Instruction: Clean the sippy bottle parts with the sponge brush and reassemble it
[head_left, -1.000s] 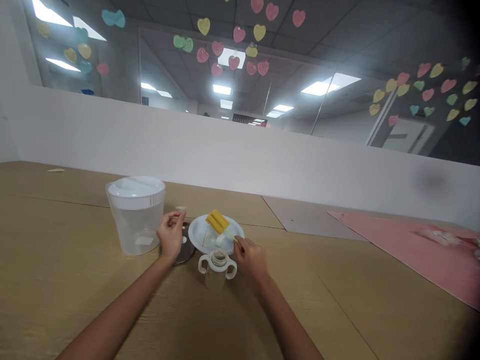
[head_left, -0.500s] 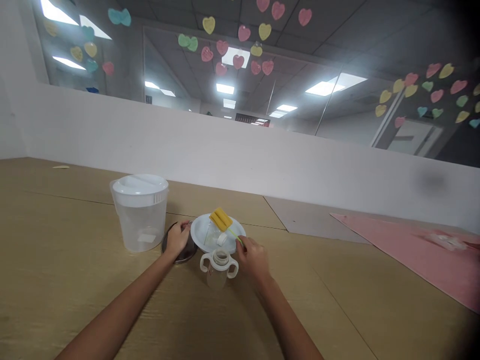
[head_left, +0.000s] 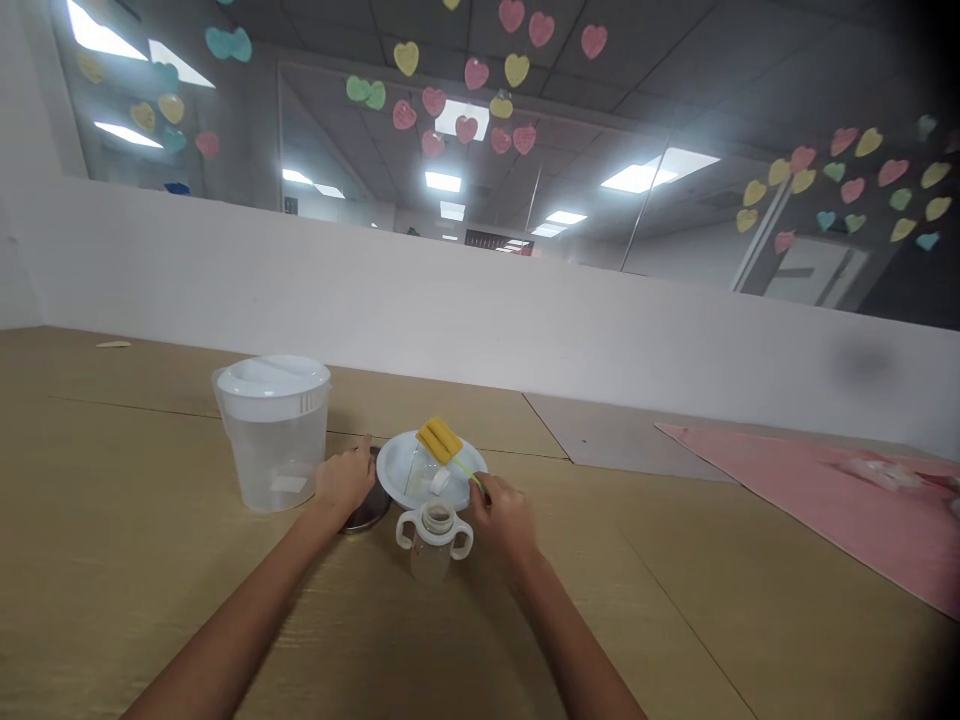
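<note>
My right hand [head_left: 506, 515] pinches the thin green handle of a yellow sponge brush [head_left: 439, 441]. The brush head lies over a white plate [head_left: 390, 484], where a clear item with a white cap [head_left: 440, 481] also rests. Just in front of the plate stands a clear baby bottle [head_left: 431, 555], upright and uncapped, with two white side handles. My left hand [head_left: 345, 485] is over a dark, round metal dish [head_left: 369, 512], one finger stretched away from me; its other fingers are partly hidden, and no held thing shows there.
A translucent lidded pitcher [head_left: 274, 440] stands left of my left hand. Farther right, a pink mat [head_left: 810, 505] lies on the wooden table [head_left: 637, 620], with a clear plastic packet [head_left: 877, 472] on it. A white wall [head_left: 450, 300] rises behind.
My left hand has shifted left across the metal dish and its finger has straightened. My right hand keeps its hold on the brush. The whole view has moved slightly.
</note>
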